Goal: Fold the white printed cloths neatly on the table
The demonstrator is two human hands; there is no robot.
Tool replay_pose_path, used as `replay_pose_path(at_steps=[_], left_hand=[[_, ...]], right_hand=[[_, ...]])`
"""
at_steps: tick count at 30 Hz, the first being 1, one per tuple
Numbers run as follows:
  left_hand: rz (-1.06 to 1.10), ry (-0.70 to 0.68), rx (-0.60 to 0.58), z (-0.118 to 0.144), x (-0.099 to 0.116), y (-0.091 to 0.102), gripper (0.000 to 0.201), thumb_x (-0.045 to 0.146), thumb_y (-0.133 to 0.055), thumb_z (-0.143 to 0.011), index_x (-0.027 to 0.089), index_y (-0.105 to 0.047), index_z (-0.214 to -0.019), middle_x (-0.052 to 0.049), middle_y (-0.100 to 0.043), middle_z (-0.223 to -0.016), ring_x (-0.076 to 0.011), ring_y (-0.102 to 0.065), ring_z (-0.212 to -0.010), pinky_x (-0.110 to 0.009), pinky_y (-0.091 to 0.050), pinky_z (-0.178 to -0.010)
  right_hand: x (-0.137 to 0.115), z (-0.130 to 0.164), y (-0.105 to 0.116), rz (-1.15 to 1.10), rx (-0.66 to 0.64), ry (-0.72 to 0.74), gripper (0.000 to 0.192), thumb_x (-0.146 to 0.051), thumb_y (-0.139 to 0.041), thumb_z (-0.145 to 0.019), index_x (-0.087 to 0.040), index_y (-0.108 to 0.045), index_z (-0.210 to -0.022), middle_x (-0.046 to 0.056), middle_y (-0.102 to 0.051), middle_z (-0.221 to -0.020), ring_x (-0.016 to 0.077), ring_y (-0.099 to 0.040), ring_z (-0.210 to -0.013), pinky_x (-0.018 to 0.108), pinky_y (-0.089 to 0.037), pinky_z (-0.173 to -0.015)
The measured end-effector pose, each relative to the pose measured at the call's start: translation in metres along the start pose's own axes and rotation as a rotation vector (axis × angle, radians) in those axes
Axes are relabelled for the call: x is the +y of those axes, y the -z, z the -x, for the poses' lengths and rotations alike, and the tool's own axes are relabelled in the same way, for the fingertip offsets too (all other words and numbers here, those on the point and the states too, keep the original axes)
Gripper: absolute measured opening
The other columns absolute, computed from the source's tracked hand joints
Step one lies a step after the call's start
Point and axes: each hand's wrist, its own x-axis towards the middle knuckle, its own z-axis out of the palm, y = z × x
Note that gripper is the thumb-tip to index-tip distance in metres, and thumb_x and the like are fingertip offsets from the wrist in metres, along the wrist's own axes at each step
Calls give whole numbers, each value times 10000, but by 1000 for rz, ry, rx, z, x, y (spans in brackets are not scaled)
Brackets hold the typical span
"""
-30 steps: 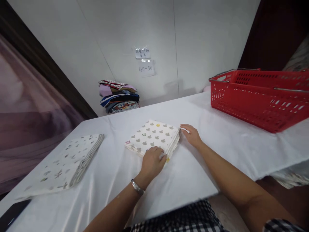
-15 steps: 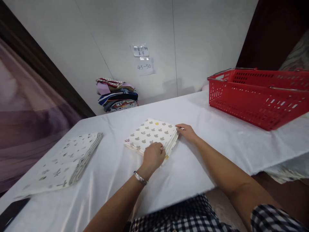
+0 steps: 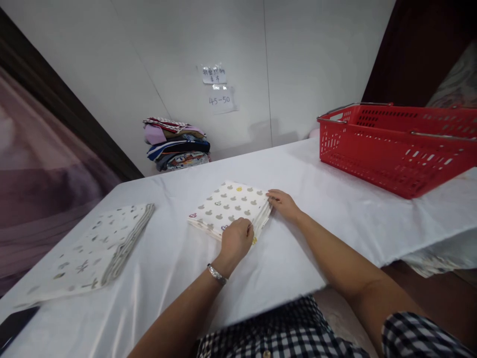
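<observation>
A folded white cloth [image 3: 227, 206] with grey apple-like prints and a few coloured ones lies on the white-covered table [image 3: 298, 268] in front of me. Its layered edges face right. My left hand [image 3: 236, 239], with a silver bracelet at the wrist, pinches the near right corner between thumb and curled fingers. At the far right corner, my right hand [image 3: 283, 203] grips the cloth's edge, thumb and fingers closed on it. The palms and some fingertips are hidden from view.
Another folded white cloth [image 3: 100, 248] with dark prints lies at the left, a dark phone-like object [image 3: 17, 325] near it. A red plastic basket [image 3: 387, 154] with metal handles stands at the right. Folded fabrics [image 3: 179, 144] are piled by the wall, below paper signs [image 3: 221, 99].
My right hand's fingers have closed in a little at the cloth's far corner. My left hand keeps its pinch. The whole view has shifted slightly.
</observation>
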Motion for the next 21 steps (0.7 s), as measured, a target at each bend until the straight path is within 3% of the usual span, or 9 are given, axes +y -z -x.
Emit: replay_pose_path(at_steps=[5, 12, 21], left_hand=[[7, 4, -13, 0, 1, 1, 159, 219, -425, -868, 198, -556, -780, -11, -605, -829, -137, -540, -760, -256, -336, -652], [-16, 30, -33, -1, 6, 2, 151, 330, -495, -857, 196, -554, -820, -14, -612, -834, -161, -557, -790, -269, -356, -657], [-130, -46, -51, 1, 4, -3, 204, 274, -386, -915, 186, -551, -834, -47, -598, -858, -181, -556, -833, -287, -376, -671]], right_hand=[[4, -1, -2, 164, -6, 140, 259, -180, -528, -825, -256, -699, -1004, 56, -583, -1226, 216, -508, -1157, 420, -409, -1006], [-1, -6, 0, 214, 74, 285, 241, -136, -474, -850, -209, -689, -933, 83, -620, -1159, 213, -529, -1105, 421, -439, -953], [1, 2, 7, 164, -7, 210, 233, -153, -495, -841, -231, -690, -942, 56, -635, -1133, 192, -544, -1084, 388, -442, -955]])
